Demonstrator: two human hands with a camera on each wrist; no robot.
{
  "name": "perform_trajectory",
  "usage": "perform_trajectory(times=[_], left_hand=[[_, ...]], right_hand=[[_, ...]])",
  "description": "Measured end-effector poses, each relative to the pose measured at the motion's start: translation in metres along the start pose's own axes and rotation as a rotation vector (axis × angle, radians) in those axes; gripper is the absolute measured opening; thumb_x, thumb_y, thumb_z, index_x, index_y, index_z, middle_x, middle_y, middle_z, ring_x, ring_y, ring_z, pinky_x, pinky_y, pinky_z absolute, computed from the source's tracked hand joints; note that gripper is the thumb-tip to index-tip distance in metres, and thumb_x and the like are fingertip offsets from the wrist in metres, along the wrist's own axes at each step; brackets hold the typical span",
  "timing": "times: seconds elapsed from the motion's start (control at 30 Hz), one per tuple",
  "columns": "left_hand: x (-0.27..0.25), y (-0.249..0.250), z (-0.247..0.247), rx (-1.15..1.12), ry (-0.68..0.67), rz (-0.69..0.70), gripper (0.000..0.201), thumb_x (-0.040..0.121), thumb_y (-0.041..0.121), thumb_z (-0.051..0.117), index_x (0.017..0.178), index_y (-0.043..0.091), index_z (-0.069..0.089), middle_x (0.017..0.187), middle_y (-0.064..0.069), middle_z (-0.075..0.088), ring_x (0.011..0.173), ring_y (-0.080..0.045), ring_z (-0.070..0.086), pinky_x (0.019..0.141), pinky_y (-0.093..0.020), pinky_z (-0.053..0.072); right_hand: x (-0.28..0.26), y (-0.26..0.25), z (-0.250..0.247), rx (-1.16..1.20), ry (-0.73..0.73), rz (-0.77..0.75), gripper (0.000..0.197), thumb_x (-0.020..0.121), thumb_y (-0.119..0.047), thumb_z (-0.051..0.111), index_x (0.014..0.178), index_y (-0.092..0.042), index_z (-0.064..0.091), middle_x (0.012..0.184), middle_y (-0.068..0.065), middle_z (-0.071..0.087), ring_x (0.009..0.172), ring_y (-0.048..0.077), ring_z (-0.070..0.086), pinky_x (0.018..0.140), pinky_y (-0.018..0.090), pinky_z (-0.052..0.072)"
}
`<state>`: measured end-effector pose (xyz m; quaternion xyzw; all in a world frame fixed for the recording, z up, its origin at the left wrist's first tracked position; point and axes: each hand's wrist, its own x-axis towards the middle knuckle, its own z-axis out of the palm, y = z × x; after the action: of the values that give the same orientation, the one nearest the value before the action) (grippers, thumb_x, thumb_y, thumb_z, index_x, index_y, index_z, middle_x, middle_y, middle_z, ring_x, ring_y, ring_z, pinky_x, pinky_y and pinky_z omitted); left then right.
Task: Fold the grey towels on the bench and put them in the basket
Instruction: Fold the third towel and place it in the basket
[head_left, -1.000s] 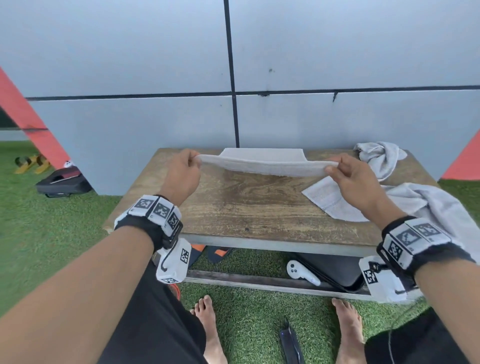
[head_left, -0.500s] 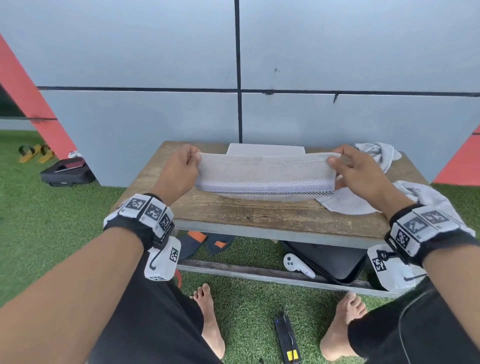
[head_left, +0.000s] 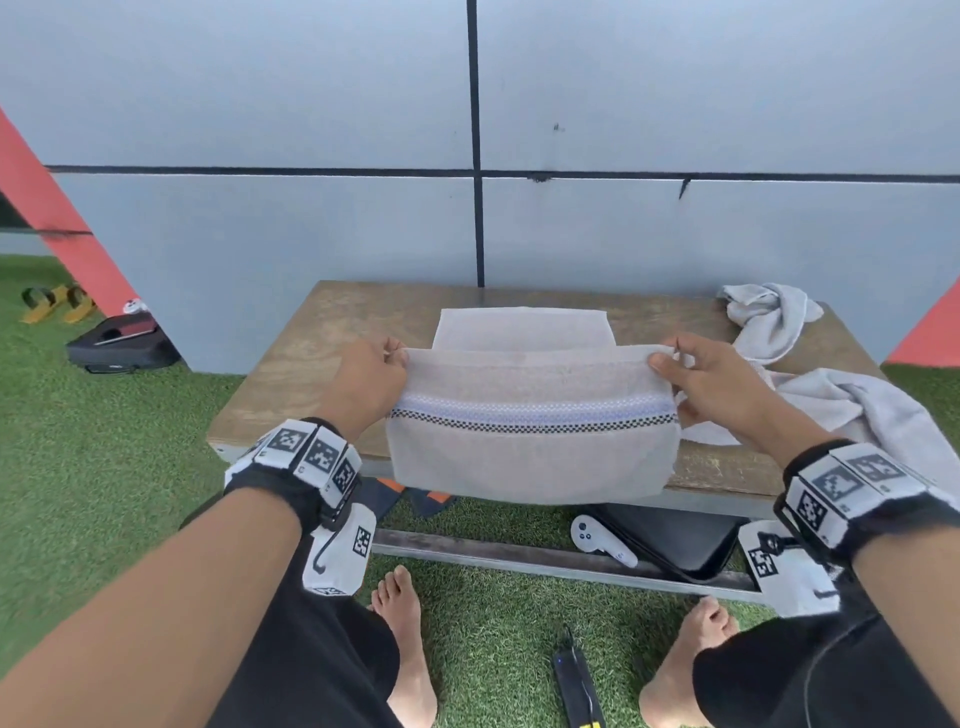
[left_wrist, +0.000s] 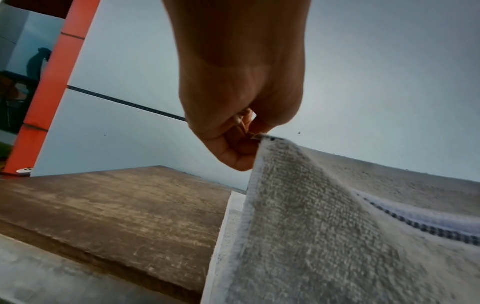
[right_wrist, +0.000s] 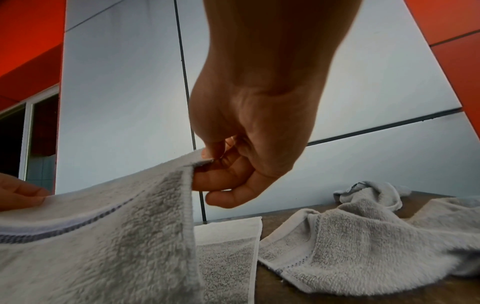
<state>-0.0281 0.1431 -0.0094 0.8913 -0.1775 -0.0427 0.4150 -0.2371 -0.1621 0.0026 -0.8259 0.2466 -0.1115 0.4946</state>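
Against a grey panel wall, the wooden tabletop (head_left: 322, 364) carries a folded towel (head_left: 519, 327). Just in front of it, the left hand (head_left: 363, 384) and right hand (head_left: 717, 389) each pinch a top corner of a hanging grey towel (head_left: 530, 447). Keeping both corners level and taut should make the fold square.

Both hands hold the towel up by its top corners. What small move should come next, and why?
Probably lower the towel flat onto the bench. The left hand and right hand pinch its corners, it hangs past the front edge, and no basket is in view.
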Motion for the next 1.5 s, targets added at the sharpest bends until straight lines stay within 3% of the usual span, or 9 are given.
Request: perform_trajectory(times=[0.27, 0.4, 0.57, 0.73, 0.9, 1.03, 1.2, 1.33, 1.5], left_hand=[[0.096, 0.017, 0.029, 0.159, 0.075, -0.028, 0.014, 0.095, 0.017, 0.052, 0.084, 0.018, 0.06, 0.071, 0.005, 0.059, 0.077, -0.023, 0.059, 0.072, -0.031, 0.046], [0.152, 0.017, 0.047, 0.226, 0.06, -0.054, 0.023, 0.093, 0.019, 0.054, 0.071, 0.024, 0.056, 0.077, 0.0, 0.064, 0.079, -0.022, 0.062, 0.073, -0.029, 0.045], [0.207, 0.005, 0.076, 0.245, 0.058, -0.105, 0.022, 0.09, 0.019, 0.056, 0.07, 0.023, 0.063, 0.086, -0.01, 0.073, 0.087, -0.029, 0.07, 0.077, -0.029, 0.049], [0.236, -0.007, 0.102, 0.31, 0.042, -0.083, 0.017, 0.095, 0.016, 0.056, 0.091, 0.016, 0.072, 0.095, -0.007, 0.066, 0.089, -0.026, 0.06, 0.081, -0.03, 0.046], [0.245, -0.033, 0.123, 0.404, -0.05, -0.037, 0.012, 0.091, 0.018, 0.059, 0.097, 0.024, 0.069, 0.115, -0.012, 0.066, 0.112, -0.034, 0.058, 0.1, -0.047, 0.049], [0.242, -0.044, 0.129, 0.432, -0.066, 0.069, 0.02, 0.097, 0.016, 0.057, 0.116, 0.012, 0.063, 0.118, -0.011, 0.058, 0.115, -0.031, 0.05, 0.102, -0.042, 0.041], [0.227, -0.036, 0.118, 0.514, -0.16, 0.036, 0.012, 0.097, 0.014, 0.059, 0.087, 0.01, 0.065, 0.087, -0.005, 0.067, 0.078, -0.023, 0.064, 0.074, -0.04, 0.059], [0.209, -0.031, 0.101, 0.644, -0.274, -0.029, 0.028, 0.092, 0.021, 0.064, 0.067, 0.007, 0.064, 0.072, -0.006, 0.068, 0.062, -0.023, 0.061, 0.056, -0.034, 0.053], [0.174, -0.007, 0.091, 0.618, -0.358, 0.036, 0.028, 0.086, 0.023, 0.065, 0.112, 0.014, 0.063, 0.113, -0.011, 0.063, 0.101, -0.028, 0.059, 0.084, -0.039, 0.051]], right_hand=[[0.095, -0.009, 0.01, -0.003, 0.157, 0.086, 0.018, 0.099, -0.028, 0.056, 0.085, -0.017, 0.061, 0.08, 0.007, 0.068, 0.061, 0.023, 0.069, 0.056, 0.038, 0.059], [0.165, -0.001, 0.01, -0.194, 0.221, 0.092, 0.019, 0.085, -0.038, 0.058, 0.077, -0.021, 0.059, 0.072, 0.009, 0.069, 0.072, 0.035, 0.071, 0.075, 0.051, 0.06], [0.23, 0.014, 0.018, -0.392, 0.182, 0.183, 0.018, 0.08, -0.035, 0.056, 0.067, -0.025, 0.063, 0.064, 0.0, 0.067, 0.076, 0.027, 0.068, 0.077, 0.037, 0.057], [0.269, 0.032, 0.027, -0.568, 0.118, 0.246, 0.011, 0.082, -0.031, 0.056, 0.077, -0.025, 0.063, 0.089, 0.004, 0.07, 0.092, 0.029, 0.064, 0.087, 0.038, 0.053], [0.277, 0.045, 0.04, -0.659, 0.039, 0.198, 0.012, 0.086, -0.028, 0.064, 0.097, -0.025, 0.067, 0.107, 0.004, 0.07, 0.1, 0.028, 0.064, 0.092, 0.041, 0.053], [0.277, 0.048, 0.051, -0.751, 0.02, 0.097, 0.008, 0.088, -0.03, 0.066, 0.096, -0.028, 0.066, 0.119, 0.005, 0.062, 0.112, 0.03, 0.059, 0.097, 0.047, 0.051], [0.265, 0.037, 0.057, -0.704, -0.046, 0.124, 0.021, 0.091, -0.034, 0.064, 0.094, -0.013, 0.06, 0.103, 0.012, 0.066, 0.09, 0.032, 0.062, 0.079, 0.04, 0.053], [0.222, 0.015, 0.06, -0.579, -0.041, -0.014, 0.01, 0.094, -0.023, 0.064, 0.096, -0.015, 0.058, 0.093, 0.007, 0.067, 0.079, 0.026, 0.062, 0.065, 0.033, 0.047], [0.152, 0.001, 0.067, -0.426, -0.037, -0.196, 0.012, 0.088, -0.024, 0.073, 0.09, -0.021, 0.062, 0.083, -0.004, 0.068, 0.073, 0.015, 0.062, 0.065, 0.03, 0.05]])
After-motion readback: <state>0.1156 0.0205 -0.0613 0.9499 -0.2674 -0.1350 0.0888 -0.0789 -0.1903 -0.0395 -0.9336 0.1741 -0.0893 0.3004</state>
